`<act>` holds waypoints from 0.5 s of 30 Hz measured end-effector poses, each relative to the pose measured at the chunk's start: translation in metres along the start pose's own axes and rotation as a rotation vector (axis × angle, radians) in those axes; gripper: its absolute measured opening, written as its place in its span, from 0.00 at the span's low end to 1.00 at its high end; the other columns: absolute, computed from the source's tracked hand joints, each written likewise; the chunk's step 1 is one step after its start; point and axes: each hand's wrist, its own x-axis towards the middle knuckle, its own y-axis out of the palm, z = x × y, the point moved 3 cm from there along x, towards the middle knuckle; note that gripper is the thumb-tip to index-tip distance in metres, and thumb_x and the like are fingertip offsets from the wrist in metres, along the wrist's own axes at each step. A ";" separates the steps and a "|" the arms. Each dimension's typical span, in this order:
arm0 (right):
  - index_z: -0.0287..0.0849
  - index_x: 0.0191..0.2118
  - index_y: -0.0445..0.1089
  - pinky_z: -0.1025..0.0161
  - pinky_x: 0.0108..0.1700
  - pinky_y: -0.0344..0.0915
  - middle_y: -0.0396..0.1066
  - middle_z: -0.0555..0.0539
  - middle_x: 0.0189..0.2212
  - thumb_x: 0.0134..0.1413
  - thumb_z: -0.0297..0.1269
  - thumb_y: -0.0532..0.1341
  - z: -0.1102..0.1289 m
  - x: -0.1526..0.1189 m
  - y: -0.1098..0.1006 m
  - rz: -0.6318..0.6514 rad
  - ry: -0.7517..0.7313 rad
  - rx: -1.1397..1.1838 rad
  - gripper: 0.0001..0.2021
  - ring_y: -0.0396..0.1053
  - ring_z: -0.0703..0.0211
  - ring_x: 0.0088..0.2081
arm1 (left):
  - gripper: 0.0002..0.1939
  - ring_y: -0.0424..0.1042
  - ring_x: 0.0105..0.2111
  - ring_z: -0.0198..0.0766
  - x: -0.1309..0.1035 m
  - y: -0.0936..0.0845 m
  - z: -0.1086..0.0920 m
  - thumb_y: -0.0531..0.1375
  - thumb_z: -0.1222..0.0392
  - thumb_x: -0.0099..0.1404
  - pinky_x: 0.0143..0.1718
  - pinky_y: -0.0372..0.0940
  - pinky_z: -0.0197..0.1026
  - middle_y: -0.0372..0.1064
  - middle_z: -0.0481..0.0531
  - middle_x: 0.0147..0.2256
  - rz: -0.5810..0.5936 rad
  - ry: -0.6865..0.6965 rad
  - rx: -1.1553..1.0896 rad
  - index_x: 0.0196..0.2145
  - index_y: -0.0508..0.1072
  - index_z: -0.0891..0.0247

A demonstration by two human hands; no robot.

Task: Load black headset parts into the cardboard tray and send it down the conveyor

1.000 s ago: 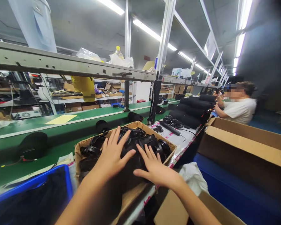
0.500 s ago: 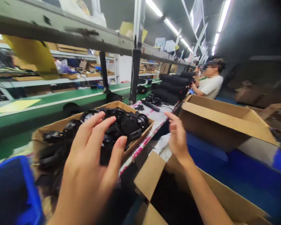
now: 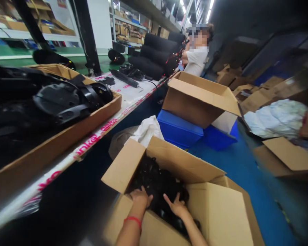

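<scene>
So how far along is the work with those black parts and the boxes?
Done: the tray box on the bench already holds a pile of black parts. In hand: the left hand and right hand reach into the floor carton, onto its black parts. Left: that carton looks well stocked, so plenty remains.

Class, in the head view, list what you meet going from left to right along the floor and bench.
Tray of black parts on the bench → open box both hands reach into → blue bins → white bundle
</scene>
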 end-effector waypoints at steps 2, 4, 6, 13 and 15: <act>0.41 0.56 0.65 0.46 0.51 0.68 0.66 0.42 0.53 0.66 0.44 0.61 -0.006 0.005 0.018 0.030 0.034 -0.019 0.18 0.69 0.48 0.50 | 0.32 0.56 0.63 0.55 0.010 0.020 -0.006 0.58 0.44 0.65 0.63 0.46 0.66 0.57 0.62 0.63 0.047 -0.040 0.021 0.61 0.60 0.62; 0.42 0.59 0.62 0.45 0.53 0.66 0.64 0.41 0.55 0.66 0.48 0.59 -0.011 0.009 0.030 0.049 0.054 -0.023 0.22 0.67 0.47 0.51 | 0.35 0.58 0.62 0.54 0.018 0.032 -0.013 0.53 0.39 0.65 0.62 0.49 0.64 0.57 0.63 0.63 0.065 -0.029 -0.016 0.63 0.58 0.63; 0.42 0.62 0.58 0.44 0.55 0.64 0.62 0.40 0.57 0.66 0.51 0.58 -0.015 0.015 0.037 0.071 0.050 -0.018 0.26 0.65 0.45 0.54 | 0.36 0.61 0.60 0.52 0.026 0.038 -0.017 0.49 0.36 0.66 0.60 0.54 0.62 0.59 0.63 0.61 0.059 -0.017 -0.081 0.63 0.56 0.63; 0.42 0.62 0.58 0.40 0.58 0.58 0.61 0.39 0.58 0.65 0.52 0.58 -0.017 0.039 0.057 0.229 0.075 0.010 0.27 0.63 0.43 0.56 | 0.29 0.63 0.58 0.50 0.048 0.041 -0.023 0.57 0.44 0.65 0.59 0.57 0.61 0.64 0.60 0.57 0.097 0.061 -0.274 0.58 0.64 0.63; 0.41 0.62 0.59 0.40 0.58 0.58 0.62 0.39 0.57 0.65 0.51 0.59 -0.017 0.041 0.058 0.246 0.083 0.027 0.27 0.63 0.43 0.56 | 0.26 0.65 0.56 0.50 0.048 0.046 -0.025 0.61 0.49 0.64 0.56 0.60 0.61 0.66 0.59 0.55 0.092 0.061 -0.333 0.56 0.66 0.63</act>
